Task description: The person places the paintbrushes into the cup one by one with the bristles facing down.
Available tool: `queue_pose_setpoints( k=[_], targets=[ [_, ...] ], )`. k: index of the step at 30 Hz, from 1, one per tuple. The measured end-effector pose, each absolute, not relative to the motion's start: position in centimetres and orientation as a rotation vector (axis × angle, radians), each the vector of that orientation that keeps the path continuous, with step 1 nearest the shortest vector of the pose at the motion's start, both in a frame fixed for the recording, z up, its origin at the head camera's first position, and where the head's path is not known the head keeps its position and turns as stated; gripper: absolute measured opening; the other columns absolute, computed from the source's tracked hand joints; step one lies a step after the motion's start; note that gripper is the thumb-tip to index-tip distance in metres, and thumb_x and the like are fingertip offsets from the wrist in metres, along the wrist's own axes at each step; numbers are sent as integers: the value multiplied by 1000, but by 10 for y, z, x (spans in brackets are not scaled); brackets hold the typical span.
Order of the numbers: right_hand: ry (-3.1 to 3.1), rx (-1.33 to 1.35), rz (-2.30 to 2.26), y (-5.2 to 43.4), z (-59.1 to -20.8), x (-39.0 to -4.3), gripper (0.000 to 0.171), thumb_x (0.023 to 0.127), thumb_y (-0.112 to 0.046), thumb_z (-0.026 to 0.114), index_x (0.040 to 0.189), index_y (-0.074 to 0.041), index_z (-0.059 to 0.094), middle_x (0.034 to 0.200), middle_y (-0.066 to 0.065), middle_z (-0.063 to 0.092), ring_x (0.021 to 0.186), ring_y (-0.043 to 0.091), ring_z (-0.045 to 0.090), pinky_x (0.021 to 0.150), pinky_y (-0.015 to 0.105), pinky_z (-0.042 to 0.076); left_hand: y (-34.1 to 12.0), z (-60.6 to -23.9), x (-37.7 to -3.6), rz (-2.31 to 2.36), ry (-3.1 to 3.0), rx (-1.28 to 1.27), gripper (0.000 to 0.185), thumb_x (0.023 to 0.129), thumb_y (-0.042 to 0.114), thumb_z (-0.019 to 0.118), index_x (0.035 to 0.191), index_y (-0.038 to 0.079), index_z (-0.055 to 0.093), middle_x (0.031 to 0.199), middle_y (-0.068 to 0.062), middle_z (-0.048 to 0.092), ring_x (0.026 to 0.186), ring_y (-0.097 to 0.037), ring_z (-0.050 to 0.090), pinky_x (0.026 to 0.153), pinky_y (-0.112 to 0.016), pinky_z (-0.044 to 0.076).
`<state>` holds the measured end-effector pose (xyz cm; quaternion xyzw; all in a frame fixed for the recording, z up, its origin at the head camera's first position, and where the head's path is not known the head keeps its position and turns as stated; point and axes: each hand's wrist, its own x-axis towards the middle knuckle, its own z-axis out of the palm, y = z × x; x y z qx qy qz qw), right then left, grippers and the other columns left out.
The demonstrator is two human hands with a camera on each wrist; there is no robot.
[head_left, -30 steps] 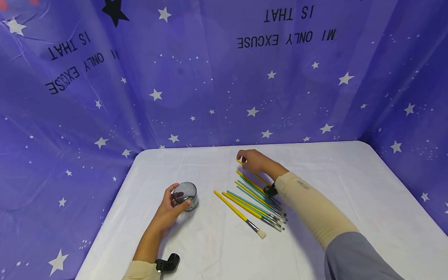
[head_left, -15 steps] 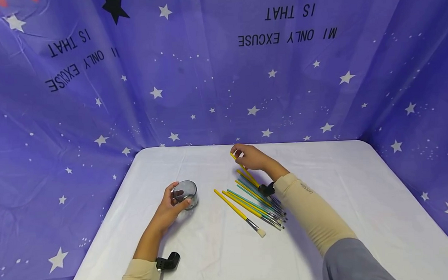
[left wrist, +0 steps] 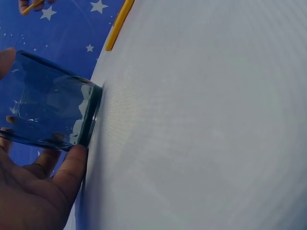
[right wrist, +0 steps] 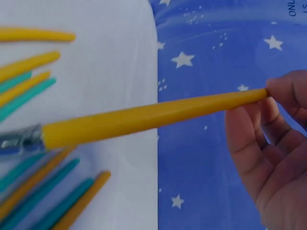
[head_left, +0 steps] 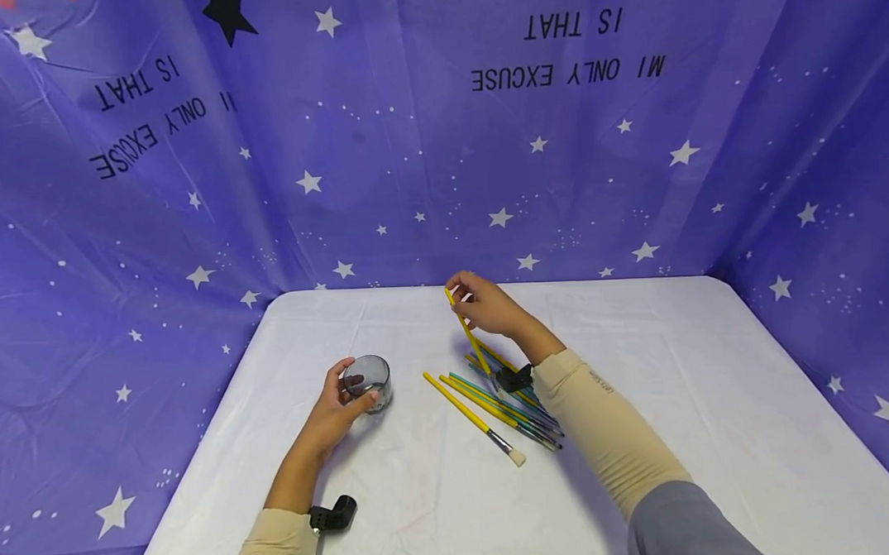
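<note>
My left hand (head_left: 333, 416) grips a clear bluish glass (head_left: 370, 383) by its side, thumb on the near side. In the left wrist view the base of the glass (left wrist: 53, 103) meets the white table. Above the far part of the table, my right hand (head_left: 486, 305) pinches a yellow-handled paintbrush (right wrist: 144, 117) near the tip of its handle. The brush slants downward, metal ferrule lowest; its bristles lie outside the right wrist view. Beneath that hand and forearm lie several yellow and teal paintbrushes (head_left: 495, 412), partly covered. A wider yellow paintbrush (head_left: 465, 408) with pale bristles lies nearest the glass.
The white-covered table (head_left: 425, 510) has a far edge close behind my right hand. A purple star-patterned sheet (head_left: 424, 146) rises behind and on both sides. A black wrist camera (head_left: 336, 514) sits on my left wrist.
My right hand has moved left and slightly farther back, lifting the yellow paintbrush off the others into a steeper slant. My left hand and the glass have stayed in place.
</note>
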<state>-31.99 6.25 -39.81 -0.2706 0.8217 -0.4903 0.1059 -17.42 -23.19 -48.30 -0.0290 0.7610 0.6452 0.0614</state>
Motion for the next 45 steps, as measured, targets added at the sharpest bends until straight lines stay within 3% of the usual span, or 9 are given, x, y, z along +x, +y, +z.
queue_pose_setpoints(
  k=[11,22,31,39,45],
  targets=[
    [2296,-750,-1768,35,-387,-308,26,98,-2,55,123,-5,49,102,11,52,81,23,58,69,48,55,-232,-483,-173,1961,2301,-88,81,93,17,70,155,20,17,144,-21,38,129,-33,43,91,-28,41],
    [2222,-657,-2050,11,-372,-303,28,99,-2,55,124,-9,46,103,10,54,86,25,59,74,50,55,-233,-484,-175,1951,2303,-106,82,92,16,70,155,18,18,143,-21,39,130,-34,43,93,-29,41],
    [2085,-711,-2302,-13,-356,-296,32,97,4,53,127,-1,42,101,9,51,85,21,59,68,37,56,-232,-480,-174,1940,2307,-109,82,93,18,70,155,20,17,145,-21,38,131,-34,42,98,-36,39],
    [2093,-751,-2323,-35,-362,-289,32,97,4,53,126,1,42,100,8,49,84,16,58,75,55,54,-231,-479,-174,1942,2310,-113,82,93,18,70,155,20,17,145,-21,38,132,-35,42,100,-40,38],
    [2202,-806,-2209,-48,-378,-281,29,97,3,54,124,-2,44,101,10,51,84,18,58,71,45,57,-230,-480,-174,1951,2306,-114,80,93,18,70,154,20,18,144,-21,39,130,-33,44,98,-36,40]
  ],
)
